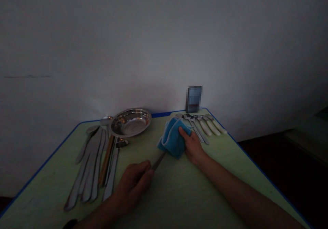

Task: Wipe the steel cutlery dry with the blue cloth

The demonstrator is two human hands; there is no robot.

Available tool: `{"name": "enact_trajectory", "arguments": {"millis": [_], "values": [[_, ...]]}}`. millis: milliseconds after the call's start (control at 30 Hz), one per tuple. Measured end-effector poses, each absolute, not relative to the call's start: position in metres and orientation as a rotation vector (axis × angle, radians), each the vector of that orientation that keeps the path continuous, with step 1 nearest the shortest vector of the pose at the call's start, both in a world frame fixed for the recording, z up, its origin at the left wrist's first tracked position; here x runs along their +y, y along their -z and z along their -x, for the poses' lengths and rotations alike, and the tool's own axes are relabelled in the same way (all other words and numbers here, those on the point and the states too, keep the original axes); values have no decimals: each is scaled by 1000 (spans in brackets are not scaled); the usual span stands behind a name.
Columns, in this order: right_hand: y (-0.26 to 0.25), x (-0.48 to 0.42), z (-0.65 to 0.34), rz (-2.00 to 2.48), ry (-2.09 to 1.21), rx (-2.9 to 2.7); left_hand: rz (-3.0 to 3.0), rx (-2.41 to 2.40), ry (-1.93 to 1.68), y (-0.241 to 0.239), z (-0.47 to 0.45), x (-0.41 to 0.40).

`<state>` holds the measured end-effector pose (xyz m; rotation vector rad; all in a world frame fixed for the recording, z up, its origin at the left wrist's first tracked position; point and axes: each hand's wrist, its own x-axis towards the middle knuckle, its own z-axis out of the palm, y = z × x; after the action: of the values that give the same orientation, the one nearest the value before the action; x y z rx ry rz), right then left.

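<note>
My left hand (134, 183) is closed round the handle of a thin metal utensil (159, 160) near the table's front middle. The utensil's far end is hidden inside a folded blue cloth (173, 138). My right hand (192, 147) grips that cloth, with its fingers wrapped over it and around the covered end. Which kind of utensil it is cannot be made out.
A steel bowl (130, 121) stands at the back of the pale green table (179, 195). Several long metal utensils (92, 164) lie in a row on the left. Several white-handled spoons (205, 125) lie at the back right, before a small dark object (194, 99) against the wall.
</note>
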<state>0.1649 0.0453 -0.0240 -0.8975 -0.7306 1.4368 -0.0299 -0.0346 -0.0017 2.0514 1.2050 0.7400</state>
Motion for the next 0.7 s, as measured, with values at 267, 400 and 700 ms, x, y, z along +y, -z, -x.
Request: {"name": "enact_trajectory", "arguments": {"millis": [267,400,700], "values": [[25,50,-166,872,-1457,-689,-2057,1160,-418,0,20,-33],[22,50,-169,863,-1555,-690,-2027,1207,-387,0,17,-32],[20,51,-171,856,-1574,-583,-1900,1171,-544,-7,20,-33]]}}
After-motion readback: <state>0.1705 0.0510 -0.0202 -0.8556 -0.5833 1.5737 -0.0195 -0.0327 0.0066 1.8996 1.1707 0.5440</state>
